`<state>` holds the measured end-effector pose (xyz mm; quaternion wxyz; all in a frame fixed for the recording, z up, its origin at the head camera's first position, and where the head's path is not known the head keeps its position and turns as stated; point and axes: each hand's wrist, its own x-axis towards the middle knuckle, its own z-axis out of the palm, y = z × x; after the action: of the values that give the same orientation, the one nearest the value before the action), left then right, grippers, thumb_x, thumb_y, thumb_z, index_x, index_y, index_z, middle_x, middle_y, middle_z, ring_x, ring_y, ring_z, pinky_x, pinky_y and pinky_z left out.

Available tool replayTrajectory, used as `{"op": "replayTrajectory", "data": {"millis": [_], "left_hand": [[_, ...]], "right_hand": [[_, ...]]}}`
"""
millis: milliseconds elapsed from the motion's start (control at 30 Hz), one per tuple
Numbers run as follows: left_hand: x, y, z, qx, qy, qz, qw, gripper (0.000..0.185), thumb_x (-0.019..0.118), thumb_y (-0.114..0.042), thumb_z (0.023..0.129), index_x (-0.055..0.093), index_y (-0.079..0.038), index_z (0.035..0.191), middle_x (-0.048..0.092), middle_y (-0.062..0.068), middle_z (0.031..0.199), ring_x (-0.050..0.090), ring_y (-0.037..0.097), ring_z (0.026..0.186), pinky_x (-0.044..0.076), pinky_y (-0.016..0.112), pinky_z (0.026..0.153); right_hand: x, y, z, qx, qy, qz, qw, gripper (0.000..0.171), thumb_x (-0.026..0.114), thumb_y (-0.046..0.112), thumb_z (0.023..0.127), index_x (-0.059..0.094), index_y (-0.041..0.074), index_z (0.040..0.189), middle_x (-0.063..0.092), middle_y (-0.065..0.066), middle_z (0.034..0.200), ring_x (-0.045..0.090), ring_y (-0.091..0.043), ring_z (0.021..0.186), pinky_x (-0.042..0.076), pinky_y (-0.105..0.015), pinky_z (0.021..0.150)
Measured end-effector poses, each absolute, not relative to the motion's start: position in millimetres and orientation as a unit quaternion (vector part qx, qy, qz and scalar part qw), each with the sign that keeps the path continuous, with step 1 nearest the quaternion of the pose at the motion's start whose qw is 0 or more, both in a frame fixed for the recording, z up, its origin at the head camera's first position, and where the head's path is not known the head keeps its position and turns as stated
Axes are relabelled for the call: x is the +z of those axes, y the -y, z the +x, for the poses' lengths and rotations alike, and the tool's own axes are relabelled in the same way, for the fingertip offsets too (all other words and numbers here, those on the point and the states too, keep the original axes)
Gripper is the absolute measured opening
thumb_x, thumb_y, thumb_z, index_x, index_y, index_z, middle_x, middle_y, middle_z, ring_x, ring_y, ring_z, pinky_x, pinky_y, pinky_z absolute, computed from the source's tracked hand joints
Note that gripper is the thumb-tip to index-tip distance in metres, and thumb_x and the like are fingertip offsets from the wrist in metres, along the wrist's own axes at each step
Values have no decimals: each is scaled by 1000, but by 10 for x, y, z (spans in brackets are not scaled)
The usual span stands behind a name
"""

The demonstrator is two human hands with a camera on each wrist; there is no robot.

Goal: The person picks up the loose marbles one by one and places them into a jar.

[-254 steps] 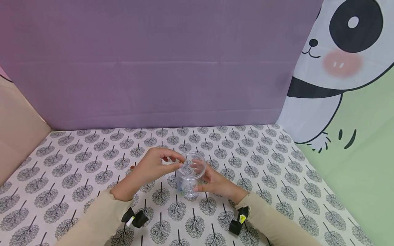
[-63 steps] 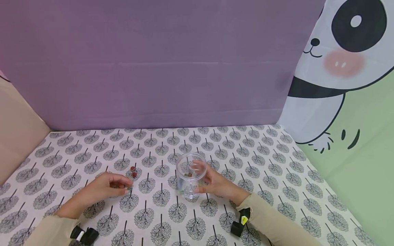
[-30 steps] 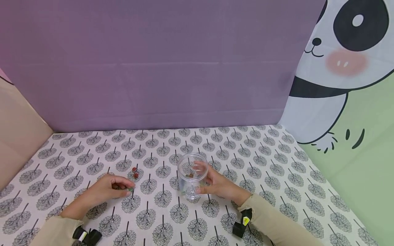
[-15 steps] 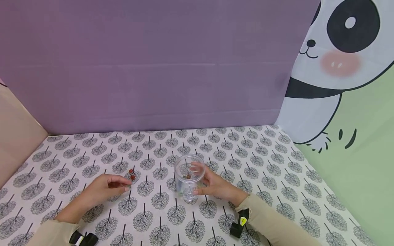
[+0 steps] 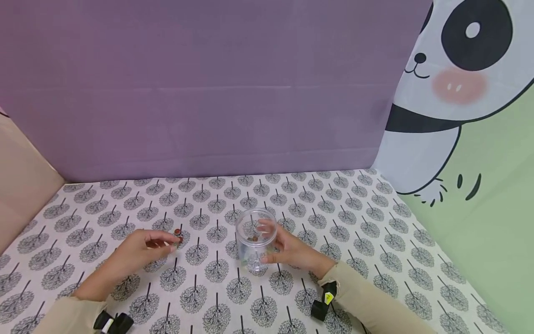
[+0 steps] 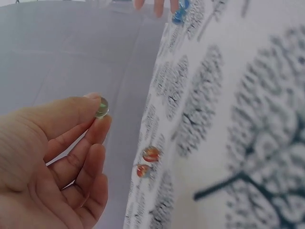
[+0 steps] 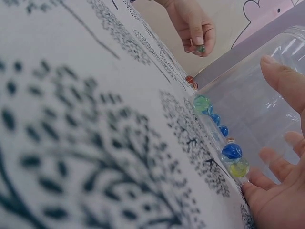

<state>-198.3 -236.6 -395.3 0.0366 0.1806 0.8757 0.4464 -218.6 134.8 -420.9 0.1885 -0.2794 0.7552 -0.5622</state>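
Observation:
A clear plastic jar (image 5: pixel 255 239) stands open on the tree-print cloth (image 5: pixel 333 222), with several blue, green and yellow marbles (image 7: pixel 232 150) on its bottom. My right hand (image 5: pixel 270 242) grips the jar's right side, thumb in front and fingers behind. To the jar's left, my left hand (image 5: pixel 172 244) pinches a small greenish glass marble (image 6: pixel 101 107) between thumb and forefinger, just above the cloth. Two red marbles (image 6: pixel 151 153) lie on the cloth right beside those fingertips, and they also show as red marbles (image 5: pixel 178 232) in the head view.
A purple backdrop (image 5: pixel 208 93) closes the far side of the cloth. A panda-print panel (image 5: pixel 459 116) stands on the right and a beige panel (image 5: pixel 21 167) on the left. Bare cloth lies between my left hand and the jar.
Long ago my left hand was over the jar mouth; it then went down left to the cloth. In the last second it has lifted slightly with the greenish marble, near the red ones.

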Motion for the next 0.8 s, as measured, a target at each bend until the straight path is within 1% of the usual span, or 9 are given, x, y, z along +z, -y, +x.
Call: {"op": "replayTrajectory", "data": {"millis": [200, 400, 667, 800], "left_hand": [[-3828, 2260, -1998, 418, -892, 172, 17, 27, 69, -19, 86, 68, -6, 109, 67, 10, 105, 58, 9, 79, 51, 25, 63], [-3732, 2170, -1983, 404, -897, 181, 6, 27, 69, -22, 86, 68, -9, 109, 67, 6, 103, 58, 12, 83, 51, 25, 64], [-3640, 2053, -1939, 408, -892, 196, -7, 25, 69, -19, 85, 69, -7, 107, 67, 6, 102, 58, 9, 83, 51, 24, 65], [-3613, 1977, -1918, 420, -882, 213, -16, 22, 70, -18, 85, 70, -10, 106, 68, 5, 103, 58, 7, 82, 51, 25, 66]], "right_hand": [[-4210, -1352, -2192, -562, -756, -278, 189, 88, 74, 11, 79, 20, 17, 148, 31, -11, 149, 30, -28, 137, 26, -36, 111], [-4209, -1351, -2191, -559, -758, -277, 190, 89, 74, 13, 78, 20, 17, 148, 32, -10, 149, 31, -28, 137, 27, -35, 111], [-4214, -1351, -2198, -560, -758, -275, 192, 88, 74, 11, 78, 20, 17, 148, 31, -10, 150, 30, -28, 137, 26, -35, 111], [-4220, -1352, -2197, -564, -754, -276, 193, 88, 74, 9, 79, 20, 17, 148, 31, -11, 150, 29, -29, 138, 25, -36, 111]]}}
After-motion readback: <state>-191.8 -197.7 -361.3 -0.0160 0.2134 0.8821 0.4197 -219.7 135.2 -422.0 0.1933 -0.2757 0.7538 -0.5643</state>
